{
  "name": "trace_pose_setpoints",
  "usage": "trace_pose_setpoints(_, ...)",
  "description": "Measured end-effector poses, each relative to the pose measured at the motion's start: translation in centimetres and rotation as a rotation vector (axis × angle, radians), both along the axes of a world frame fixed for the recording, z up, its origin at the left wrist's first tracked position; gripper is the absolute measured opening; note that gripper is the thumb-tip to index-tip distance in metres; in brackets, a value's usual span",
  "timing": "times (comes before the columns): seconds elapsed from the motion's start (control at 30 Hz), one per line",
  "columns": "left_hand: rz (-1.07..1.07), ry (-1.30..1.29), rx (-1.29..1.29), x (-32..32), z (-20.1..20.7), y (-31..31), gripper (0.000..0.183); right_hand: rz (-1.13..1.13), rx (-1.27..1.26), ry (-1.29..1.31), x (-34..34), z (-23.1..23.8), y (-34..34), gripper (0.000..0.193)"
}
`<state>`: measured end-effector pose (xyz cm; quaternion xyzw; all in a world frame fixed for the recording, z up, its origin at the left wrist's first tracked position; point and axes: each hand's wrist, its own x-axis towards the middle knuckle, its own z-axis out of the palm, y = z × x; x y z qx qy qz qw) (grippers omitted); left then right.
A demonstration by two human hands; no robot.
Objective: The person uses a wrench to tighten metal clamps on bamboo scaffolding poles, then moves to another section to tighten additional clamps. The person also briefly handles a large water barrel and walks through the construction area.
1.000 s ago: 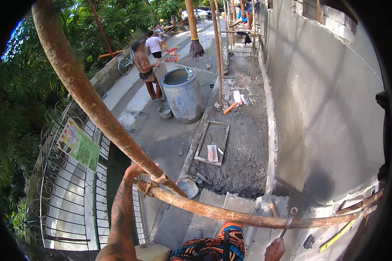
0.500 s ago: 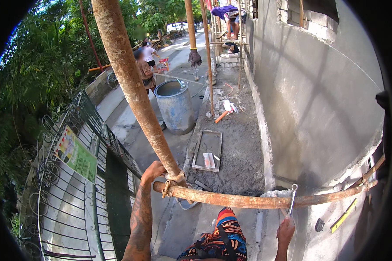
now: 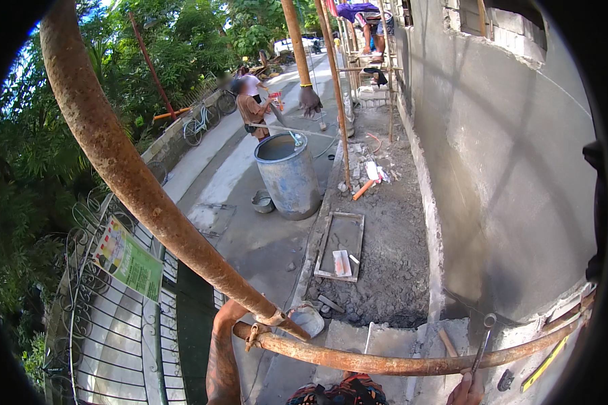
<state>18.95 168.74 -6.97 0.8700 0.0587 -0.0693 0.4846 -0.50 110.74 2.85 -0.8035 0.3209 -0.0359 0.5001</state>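
My left hand [image 3: 231, 312] is at the joint of two rusty scaffold pipes. It grips the slanting pipe [image 3: 157, 216] just above the clamp [image 3: 275, 317], its fingers mostly hidden behind the metal. A second pipe [image 3: 385, 364] runs sideways from the joint across my front, with tied fastenings at its left end. In my right hand [image 3: 466, 390], at the lower right, is a ring-ended wrench [image 3: 481, 349]. The fingers are closed round its lower end, and its ring end points up past the sideways pipe.
Ahead stand a blue drum [image 3: 287, 179] and a wooden mixing frame [image 3: 323, 250] on wet mortar. A plastered wall [image 3: 500, 169] rises on the right, a metal gate [image 3: 115, 324] on the left. A yellow level [image 3: 544, 364] lies at right. Several people work farther off.
The whole view has shifted, so the pipes and my hands appear lower. The slanting pipe leans more to the left in the picture. Both hands keep their holds.
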Motion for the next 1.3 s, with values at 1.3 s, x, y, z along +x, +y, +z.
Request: trace_pose_setpoints(1.3, 0.198, -0.022, -0.105, -2.0, 3.1, -4.6, 0.041, 1.638, 0.196, -0.776, 28.5, -25.6, 38.5, 0.046)
